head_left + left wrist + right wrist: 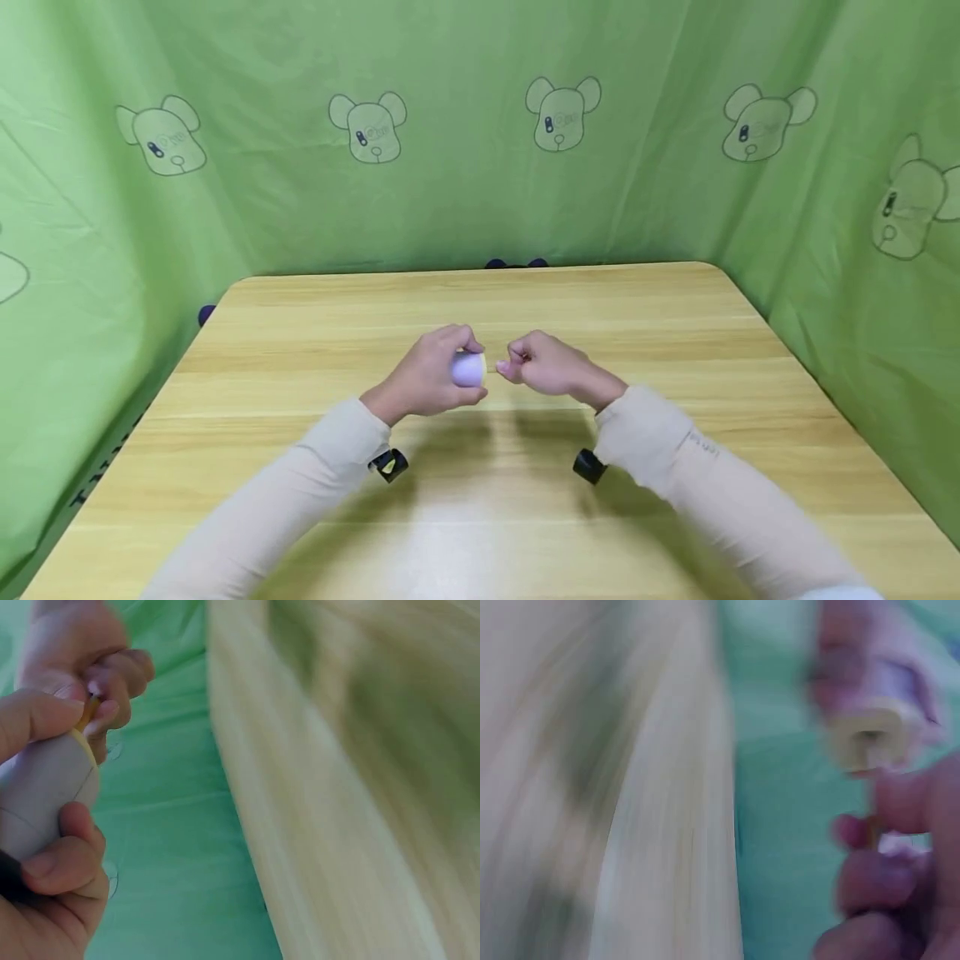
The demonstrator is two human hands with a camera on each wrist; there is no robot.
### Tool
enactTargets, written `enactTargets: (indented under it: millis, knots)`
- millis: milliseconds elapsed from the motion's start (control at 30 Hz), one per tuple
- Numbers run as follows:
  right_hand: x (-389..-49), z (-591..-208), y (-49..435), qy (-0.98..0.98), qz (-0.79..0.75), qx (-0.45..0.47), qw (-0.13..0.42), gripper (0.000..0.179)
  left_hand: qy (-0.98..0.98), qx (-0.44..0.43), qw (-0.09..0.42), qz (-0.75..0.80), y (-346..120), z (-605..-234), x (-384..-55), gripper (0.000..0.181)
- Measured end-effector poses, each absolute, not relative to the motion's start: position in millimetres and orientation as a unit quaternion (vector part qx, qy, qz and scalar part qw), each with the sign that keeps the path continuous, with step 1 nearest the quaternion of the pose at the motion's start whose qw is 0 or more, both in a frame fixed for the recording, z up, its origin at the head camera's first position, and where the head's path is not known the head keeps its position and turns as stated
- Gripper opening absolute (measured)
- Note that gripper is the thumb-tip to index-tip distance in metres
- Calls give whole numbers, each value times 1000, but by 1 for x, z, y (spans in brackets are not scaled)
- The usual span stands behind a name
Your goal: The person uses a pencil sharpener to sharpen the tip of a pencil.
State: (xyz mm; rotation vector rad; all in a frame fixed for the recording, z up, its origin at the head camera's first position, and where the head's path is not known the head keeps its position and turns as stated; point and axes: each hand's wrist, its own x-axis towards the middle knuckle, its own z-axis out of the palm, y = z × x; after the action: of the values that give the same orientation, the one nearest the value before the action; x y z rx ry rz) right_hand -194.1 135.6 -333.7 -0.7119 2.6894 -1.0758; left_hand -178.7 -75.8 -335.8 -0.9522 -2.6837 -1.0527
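Above the middle of the table, my left hand (pixel 427 375) grips a small whitish cylinder (pixel 468 369) with a pale yellow end that faces right. That end face (pixel 849 742) has a hole in it, seen in the right wrist view. Opposite, my right hand (pixel 551 364) pinches a thin yellowish stick (pixel 873 832) between thumb and curled fingers, in line with the hole. In the left wrist view the cylinder's grey-white side (pixel 49 784) lies between my left thumb and fingers. Blur hides whether the stick's tip is inside the hole.
Beneath both hands lies a light wood-grain table (pixel 480 525). A green curtain (pixel 465 208) printed with bear heads hangs behind and at both sides of it. A black device sits at each wrist, the left one (pixel 387 464) and the right one (pixel 589 466).
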Motion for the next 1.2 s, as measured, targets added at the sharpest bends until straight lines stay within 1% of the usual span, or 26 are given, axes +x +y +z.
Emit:
enactTargets:
  millis: [33, 67, 100, 167, 300, 433, 500, 600, 700, 767, 833, 1000, 1200]
  knots:
    - [-196, -332, 137, 896, -364, -225, 117, 37, -885, -321, 59, -332, -75, -337, -179, 43]
    - [-197, -331, 137, 897, -361, -216, 134, 37, -885, -325, 63, -327, -74, -338, -179, 43]
    - [-198, -330, 138, 902, -352, -212, 131, 37, -886, -320, 59, -330, -73, -338, -180, 43]
    - [-198, -330, 137, 919, -324, -206, 86, 32, -885, -295, 42, -358, -72, -336, -182, 42]
    - [-196, -337, 132, 920, -300, -234, -88, 20, -872, -225, 1, -434, -76, -327, -188, 43]
    - [-197, -351, 131, 870, -284, -296, -273, 23, -849, -179, -37, -496, -79, -320, -190, 45]
    - [-198, -357, 130, 840, -267, -315, -353, 23, -831, -162, -65, -528, -80, -317, -189, 46]
    - [-201, -366, 129, 789, -242, -337, -453, 25, -792, -141, -120, -581, -80, -313, -188, 48]
    - [-204, -372, 128, 738, -228, -355, -526, 25, -757, -130, -168, -618, -82, -310, -187, 46]
    - [-204, -374, 126, 715, -223, -360, -557, 25, -743, -130, -189, -628, -84, -308, -186, 44]
    - [-205, -375, 125, 701, -220, -361, -574, 24, -739, -133, -200, -629, -85, -308, -186, 42]
    - [-203, -374, 124, 693, -214, -363, -585, 23, -737, -134, -213, -628, -86, -307, -187, 41]
    - [-205, -373, 122, 676, -220, -350, -610, 28, -725, -137, -219, -639, -83, -308, -186, 40]
